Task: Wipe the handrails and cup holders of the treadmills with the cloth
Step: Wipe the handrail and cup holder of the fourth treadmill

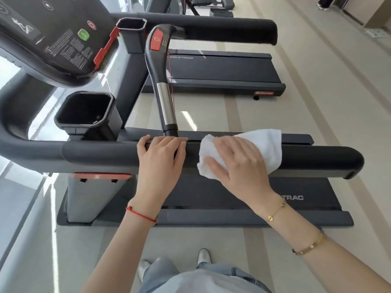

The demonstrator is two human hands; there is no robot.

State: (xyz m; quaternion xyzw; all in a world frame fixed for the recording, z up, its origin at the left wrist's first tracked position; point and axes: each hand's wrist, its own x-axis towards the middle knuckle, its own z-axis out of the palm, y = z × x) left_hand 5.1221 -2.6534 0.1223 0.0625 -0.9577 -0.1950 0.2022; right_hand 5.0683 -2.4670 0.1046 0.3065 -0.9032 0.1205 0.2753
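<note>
Nearest the camera, the right hand (237,159) presses the white cloth (262,149) flat onto the near handrail (317,157), its fingers (213,163) spread and nearly straight over the fabric rather than clenched. The cloth drapes over the top of the rail, between the rail's rounded free end and the left hand (160,157). That left hand grips the same rail, fingers curled over its far side, beside the foot of the chrome pulse grip (166,104).

To wipe well, the palm should probably keep even pressure while the cloth wraps further round the rail, so the underside is cleaned too.

The rail's long axis runs left to right across the view, its free end pointing right. Farther off sit 2 cup holders, the nearer cup holder (84,112) and the farther cup holder (131,25), then the far handrail (232,31), parallel.
</note>
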